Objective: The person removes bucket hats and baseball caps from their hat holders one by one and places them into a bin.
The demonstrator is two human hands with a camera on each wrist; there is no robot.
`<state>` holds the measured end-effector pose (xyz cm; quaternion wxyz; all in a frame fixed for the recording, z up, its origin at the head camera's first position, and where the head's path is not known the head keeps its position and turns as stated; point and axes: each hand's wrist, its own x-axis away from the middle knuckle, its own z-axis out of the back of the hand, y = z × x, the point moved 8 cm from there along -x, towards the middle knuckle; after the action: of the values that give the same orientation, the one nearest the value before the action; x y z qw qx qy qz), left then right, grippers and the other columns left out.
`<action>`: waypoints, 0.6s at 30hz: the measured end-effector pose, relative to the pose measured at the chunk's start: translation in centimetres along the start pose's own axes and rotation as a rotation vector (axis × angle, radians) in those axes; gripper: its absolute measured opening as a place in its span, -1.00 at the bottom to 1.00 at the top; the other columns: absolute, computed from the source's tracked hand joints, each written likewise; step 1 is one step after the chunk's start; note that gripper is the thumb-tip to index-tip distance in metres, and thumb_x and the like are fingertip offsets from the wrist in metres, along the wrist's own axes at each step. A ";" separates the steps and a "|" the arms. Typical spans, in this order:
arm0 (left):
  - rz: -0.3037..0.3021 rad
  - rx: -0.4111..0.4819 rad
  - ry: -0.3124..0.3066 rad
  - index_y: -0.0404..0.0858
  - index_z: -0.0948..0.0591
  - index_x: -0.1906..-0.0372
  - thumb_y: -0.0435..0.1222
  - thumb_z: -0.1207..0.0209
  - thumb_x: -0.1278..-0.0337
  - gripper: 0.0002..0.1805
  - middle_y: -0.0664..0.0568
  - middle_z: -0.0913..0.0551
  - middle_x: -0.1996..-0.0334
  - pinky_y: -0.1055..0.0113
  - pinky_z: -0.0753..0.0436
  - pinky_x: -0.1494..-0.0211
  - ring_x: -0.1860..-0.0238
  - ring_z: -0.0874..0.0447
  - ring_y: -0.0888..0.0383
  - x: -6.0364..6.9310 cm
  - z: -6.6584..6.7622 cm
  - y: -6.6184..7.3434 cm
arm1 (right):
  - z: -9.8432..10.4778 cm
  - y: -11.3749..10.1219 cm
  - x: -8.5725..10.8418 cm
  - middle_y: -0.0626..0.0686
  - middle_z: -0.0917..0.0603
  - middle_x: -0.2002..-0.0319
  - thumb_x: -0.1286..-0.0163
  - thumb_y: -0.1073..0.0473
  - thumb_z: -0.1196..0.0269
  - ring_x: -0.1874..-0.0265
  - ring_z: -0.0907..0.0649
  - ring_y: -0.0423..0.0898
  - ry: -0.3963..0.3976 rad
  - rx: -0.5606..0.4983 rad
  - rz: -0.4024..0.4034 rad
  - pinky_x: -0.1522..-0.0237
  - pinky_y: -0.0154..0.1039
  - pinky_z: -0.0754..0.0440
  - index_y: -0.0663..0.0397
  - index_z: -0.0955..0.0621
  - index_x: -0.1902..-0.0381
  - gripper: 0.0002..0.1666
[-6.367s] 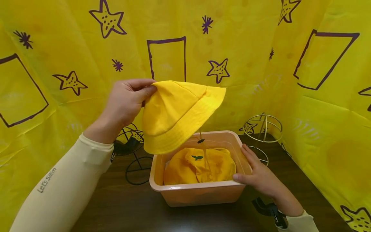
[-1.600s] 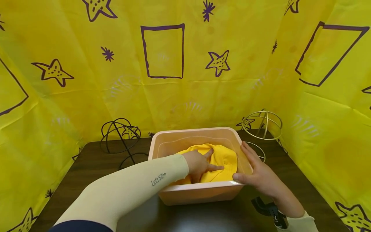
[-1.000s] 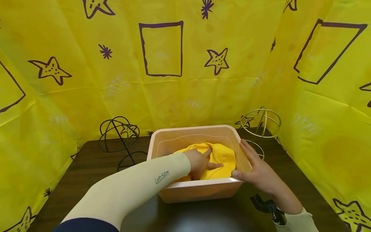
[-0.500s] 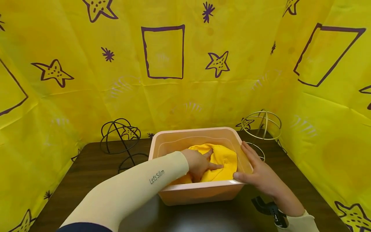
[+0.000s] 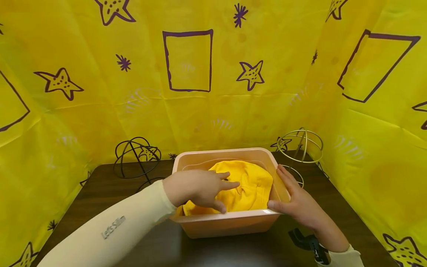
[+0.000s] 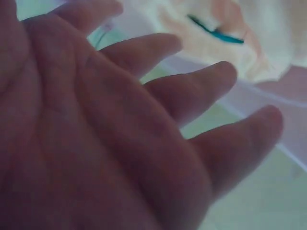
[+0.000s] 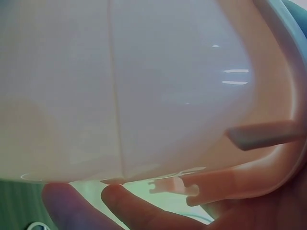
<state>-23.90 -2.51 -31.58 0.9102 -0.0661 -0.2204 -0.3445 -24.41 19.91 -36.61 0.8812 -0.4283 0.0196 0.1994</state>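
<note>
Yellow cloth hats (image 5: 253, 181), crumpled together, lie in a pale pink plastic basin (image 5: 227, 224). A dark green mark on the yellow cloth (image 6: 264, 57) shows in the left wrist view. Above the basin's left part is my left hand (image 5: 200, 187), its fingers spread and holding nothing. My right hand (image 5: 301, 204) grips the basin's right side, thumb over the near rim corner and fingers along the outer wall. The right wrist view shows those fingers (image 7: 139, 208) against the basin's wall (image 7: 168, 96). How many hats lie there cannot be told.
A black wire hat stand (image 5: 138, 157) is at the back left and a gold-coloured one (image 5: 300, 144) at the back right. The dark wooden table (image 5: 100, 196) is enclosed by yellow cloth walls (image 5: 283, 37) with purple drawings.
Earlier my left hand held a yellow hat up over the basin, then pressed down into the cloth. Now it has lifted and moved left, off the hats. The right hand stays on the basin.
</note>
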 end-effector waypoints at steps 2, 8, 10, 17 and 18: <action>-0.024 0.051 0.058 0.22 -0.13 -0.58 0.22 -0.18 -0.22 -0.13 0.05 -0.03 -0.56 0.00 -0.23 -0.40 -0.49 -0.07 -0.07 2.4 0.2 -0.5 | 0.0 0.0 -0.1 0.04 0.09 -0.59 -0.19 -0.05 -0.46 -0.42 -0.11 0.31 0.001 0.002 0.001 -0.22 0.37 -0.19 0.12 -0.06 -0.59 0.20; -0.068 0.181 0.341 0.07 -0.18 -0.57 0.30 -0.08 -0.24 -0.12 -0.03 -0.02 -0.56 -0.24 -0.14 -0.38 -0.51 0.05 -0.15 8.1 -1.0 -2.3 | 0.2 0.1 0.1 0.04 0.10 -0.59 -0.20 -0.07 -0.45 -0.43 -0.07 0.36 -0.002 0.021 -0.015 -0.21 0.43 -0.15 0.14 -0.05 -0.59 0.20; -0.057 0.203 0.436 0.04 -0.18 -0.57 0.33 -0.03 -0.23 -0.11 -0.05 -0.02 -0.56 -0.34 -0.09 -0.34 -0.50 0.05 -0.21 9.2 -1.8 -3.0 | 0.3 0.1 0.3 0.06 0.11 -0.59 -0.20 -0.07 -0.45 -0.43 -0.06 0.37 -0.007 0.022 -0.019 -0.20 0.45 -0.14 0.16 -0.04 -0.59 0.21; 0.230 0.341 0.664 0.09 -0.21 -0.56 0.35 0.03 -0.27 -0.15 -0.18 -0.05 -0.54 -0.43 0.04 -0.31 -0.48 0.14 -0.39 12.2 -4.2 -6.5 | 0.6 -0.3 0.8 0.11 0.17 -0.59 -0.24 -0.09 -0.42 -0.43 -0.02 0.42 -0.039 0.064 -0.026 -0.17 0.52 -0.09 0.16 0.01 -0.60 0.21; 0.288 0.345 0.683 0.05 -0.22 -0.56 0.35 0.04 -0.28 -0.15 -0.23 -0.04 -0.53 -0.46 0.04 -0.29 -0.47 0.15 -0.42 12.6 -4.5 -7.0 | 0.7 -0.4 0.9 0.13 0.17 -0.59 -0.24 -0.11 -0.42 -0.44 -0.01 0.41 -0.040 0.087 -0.029 -0.17 0.52 -0.09 0.16 0.01 -0.60 0.22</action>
<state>-18.52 -16.47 -30.20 0.9677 0.1757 0.0513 -0.1736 -23.52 20.46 -36.05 0.9019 -0.3857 0.0047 0.1942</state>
